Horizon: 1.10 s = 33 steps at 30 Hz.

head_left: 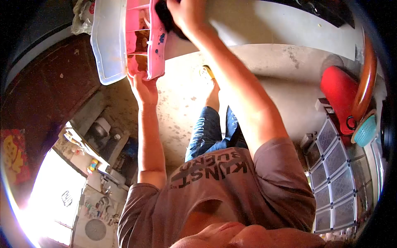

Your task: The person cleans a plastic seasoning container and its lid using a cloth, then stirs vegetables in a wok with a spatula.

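My left hand (144, 89) grips the near end of a pink divided storage box (157, 62), its fingers at the rim. Several compartments of the box stand uncovered, with brownish stains or residue inside. A translucent white lid (109, 45) hangs open along the box's left side. At the top of the view, my right hand (188, 16) is closed on a dark, soft-looking cloth (167, 18), held against or close beside the box's right wall. The view's top edge cuts off part of that hand and the box's far end.
A pale surface (264, 25) spans the top, with a stained floor (178, 111) below. On the right are a red container (339, 91), a turquoise basket (365, 130) and a panelled cabinet (335, 177). Kitchen shelving (99, 132) and a bright window (53, 198) lie left.
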### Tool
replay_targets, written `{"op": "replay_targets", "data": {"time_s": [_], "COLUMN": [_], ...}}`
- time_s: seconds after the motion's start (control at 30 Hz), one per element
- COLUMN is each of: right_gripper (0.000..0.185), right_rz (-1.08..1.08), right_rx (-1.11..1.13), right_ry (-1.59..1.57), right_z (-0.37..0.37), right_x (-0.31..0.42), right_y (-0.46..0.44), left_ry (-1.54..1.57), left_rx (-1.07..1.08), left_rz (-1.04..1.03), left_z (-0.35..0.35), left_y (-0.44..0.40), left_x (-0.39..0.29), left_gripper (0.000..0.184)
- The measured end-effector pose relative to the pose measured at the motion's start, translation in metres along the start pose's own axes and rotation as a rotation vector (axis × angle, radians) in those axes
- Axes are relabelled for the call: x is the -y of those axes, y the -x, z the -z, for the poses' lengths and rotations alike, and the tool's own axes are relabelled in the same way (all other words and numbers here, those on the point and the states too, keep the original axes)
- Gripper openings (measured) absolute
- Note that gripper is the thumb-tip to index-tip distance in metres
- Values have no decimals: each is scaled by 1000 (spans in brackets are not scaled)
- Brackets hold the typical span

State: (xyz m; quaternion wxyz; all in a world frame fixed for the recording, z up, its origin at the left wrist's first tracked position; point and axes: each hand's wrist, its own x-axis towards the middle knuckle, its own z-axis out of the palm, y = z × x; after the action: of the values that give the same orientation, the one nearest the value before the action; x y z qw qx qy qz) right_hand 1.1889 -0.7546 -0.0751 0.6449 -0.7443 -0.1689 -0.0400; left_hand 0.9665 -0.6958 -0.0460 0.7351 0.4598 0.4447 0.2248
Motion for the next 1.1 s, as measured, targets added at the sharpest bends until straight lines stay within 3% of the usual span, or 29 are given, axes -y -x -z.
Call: {"op": "replay_targets", "data": {"time_s": [0.13, 0.23, 0.33, 0.47, 0.6, 0.63, 0.67, 0.73, 0.8, 0.83, 0.87, 0.93, 1.0, 1.07, 1.1], "right_gripper": [11, 10, 17, 19, 26, 36, 36, 36, 15, 17, 17, 35, 48, 51, 42], "right_rz": [30, 205, 116, 167, -233, -343, -567, -526, -374, -473, -473, -837, -1135, -1175, -1130], "right_rx": [17, 116, 314, 528, 561, 572, 748, 446, 261, 141, 143, -42, 35, 169, 202], "right_ry": [59, 136, 86, 50, 217, 142, 156, -244, -352, -639, -643, -1273, -1336, -1168, -870], "right_z": [-3, -5, 13, 29, 55, 67, 68, 100, 116, 121, 119, 113, 100, 84, 78], "right_x": [-10, -24, -14, 5, 29, 36, 29, 41, 54, 56, 63, 84, 32, 21, 37], "right_y": [-21, 13, 55, 82, 77, 67, 56, 57, 51, 47, 48, 46, 74, 87, 91], "left_ry": [17, -4, -49, -28, -19, 42, 44, 98, 176, 250, 249, 295, 332, 222, 245], "left_rx": [46, 14, -3, 18, 35, 59, 59, 87, 131, 178, 176, 94, 77, 171, 168], "left_rz": [7, -13, -61, -40, -50, -53, -52, -9, 35, 84, 80, 151, 147, 112, 142], "left_z": [9, 1, -1, -3, -11, -18, -17, -14, -10, -8, -7, -9, -16, -23, -18], "left_y": [-4, -7, -11, -10, -8, -5, -4, -2, -4, -4, -2, 3, 9, 17, 17], "left_x": [1, 0, 1, -4, -6, -12, -12, -12, -13, -15, -17, -18, -23, -33, -30], "left_gripper": [48, 52, 54, 57, 59, 54, 54, 57, 58, 60, 60, 63, 64, 55, 55]}}
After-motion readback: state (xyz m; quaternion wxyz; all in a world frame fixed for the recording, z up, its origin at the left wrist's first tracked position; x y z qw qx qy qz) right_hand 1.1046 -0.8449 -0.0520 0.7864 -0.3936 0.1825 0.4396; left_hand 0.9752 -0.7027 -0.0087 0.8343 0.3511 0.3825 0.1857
